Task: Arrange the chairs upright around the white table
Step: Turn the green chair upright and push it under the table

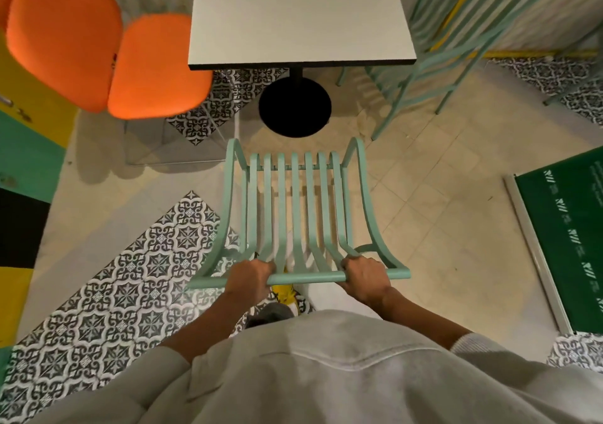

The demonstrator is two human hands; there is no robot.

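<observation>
My left hand and right hand clamped on green chair top rail, fingertips hidden behind it, white table beyond, far edge cut off.

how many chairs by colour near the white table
Mint green slatted chairs: 2, one held at its top rail by the left hand and right hand, one right of the white table
Orange chairs: 1
Total: 3
</observation>
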